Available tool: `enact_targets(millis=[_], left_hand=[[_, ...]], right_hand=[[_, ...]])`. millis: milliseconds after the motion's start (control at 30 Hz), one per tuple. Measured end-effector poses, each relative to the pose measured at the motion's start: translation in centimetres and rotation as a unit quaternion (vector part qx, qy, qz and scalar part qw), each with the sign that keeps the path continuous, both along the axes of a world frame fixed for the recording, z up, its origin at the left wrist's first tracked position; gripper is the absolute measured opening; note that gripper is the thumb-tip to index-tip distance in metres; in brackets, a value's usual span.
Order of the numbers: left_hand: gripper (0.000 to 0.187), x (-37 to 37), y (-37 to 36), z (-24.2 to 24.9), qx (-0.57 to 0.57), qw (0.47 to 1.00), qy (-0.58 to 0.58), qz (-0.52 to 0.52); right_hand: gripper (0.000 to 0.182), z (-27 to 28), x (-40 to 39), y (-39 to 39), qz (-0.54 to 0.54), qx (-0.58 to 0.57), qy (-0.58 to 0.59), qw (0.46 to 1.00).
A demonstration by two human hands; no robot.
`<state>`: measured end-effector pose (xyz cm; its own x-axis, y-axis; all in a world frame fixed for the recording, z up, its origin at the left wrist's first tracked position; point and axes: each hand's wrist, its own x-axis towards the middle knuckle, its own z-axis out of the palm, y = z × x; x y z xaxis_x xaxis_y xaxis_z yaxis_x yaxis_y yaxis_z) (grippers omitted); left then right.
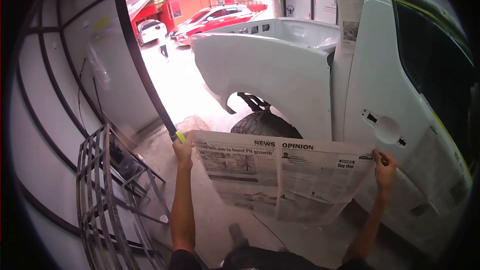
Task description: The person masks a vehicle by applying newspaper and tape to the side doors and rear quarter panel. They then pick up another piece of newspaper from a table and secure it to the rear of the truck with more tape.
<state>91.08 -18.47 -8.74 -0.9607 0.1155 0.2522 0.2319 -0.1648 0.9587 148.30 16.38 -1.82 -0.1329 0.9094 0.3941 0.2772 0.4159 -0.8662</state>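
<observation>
A wide sheet of newspaper (280, 182) hangs spread out in front of me, printed side facing me. My left hand (183, 151) is closed on its upper left corner. A short yellow-green strip (177, 137) shows at the left fingertips, overlapping the foot of a dark post in this view. At the upper right edge of the sheet, my right hand (385, 167) pinches the paper between thumb and fingers. Behind the sheet stands a pale truck body, its bed side panel (270, 65) above a dark tire (267, 125) partly hidden by the newspaper.
To the right, the truck door (372, 85) has a dark window edged with yellow-green tape. Paper and plastic cover (350, 0) the cab's rear edge. A metal rack (107, 195) stands at left beside the wall. Outside are a red car (215, 20) and a person (163, 45).
</observation>
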Motion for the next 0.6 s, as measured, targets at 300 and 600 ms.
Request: enact_targets(millis=[300,600], left_hand=[[0.018,-17.2,-2.0,-0.1,-0.003,0.997,0.065,0.038],[0.022,-29.1,2.2,4.8,-0.035,0.998,0.041,0.014]], right_hand=[[0.026,-2.2,-18.9,-4.7,0.018,-0.029,0.233,0.972],[0.028,-1.5,-31.8,-5.2,-0.015,-0.049,0.279,0.959]])
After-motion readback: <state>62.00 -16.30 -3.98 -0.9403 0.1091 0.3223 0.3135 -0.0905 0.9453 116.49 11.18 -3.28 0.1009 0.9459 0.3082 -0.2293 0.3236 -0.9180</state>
